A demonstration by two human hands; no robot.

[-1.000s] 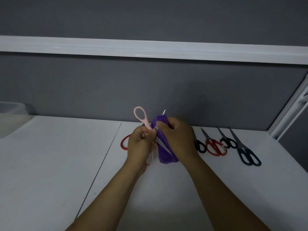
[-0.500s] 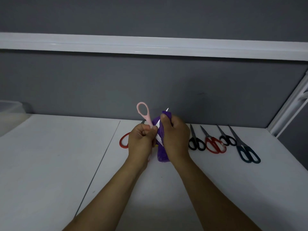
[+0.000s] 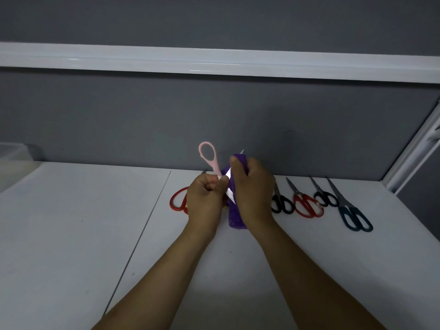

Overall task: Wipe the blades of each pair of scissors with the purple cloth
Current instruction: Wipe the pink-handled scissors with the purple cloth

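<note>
My left hand (image 3: 204, 198) grips pink-handled scissors (image 3: 209, 158), opened wide, with one handle loop sticking up above my fist. My right hand (image 3: 252, 194) pinches the purple cloth (image 3: 234, 217) around one shiny blade, whose tip peeks out above the cloth. The cloth hangs down to the table between my wrists. Red-handled scissors (image 3: 177, 201) lie behind my left hand, partly hidden. To the right lie black scissors (image 3: 282, 204), red scissors (image 3: 307, 206), small black scissors (image 3: 326, 198) and dark teal scissors (image 3: 352, 216).
The white table (image 3: 71, 234) has a seam running diagonally left of my arms. A grey partition wall (image 3: 142, 120) with a white rail stands behind. A translucent container (image 3: 12, 160) sits at the far left, and a white frame post (image 3: 414, 153) rises at the right.
Both hands have lifted slightly with the scissors. My right hand has slid the cloth up along the blade, so less of the blade tip shows.
</note>
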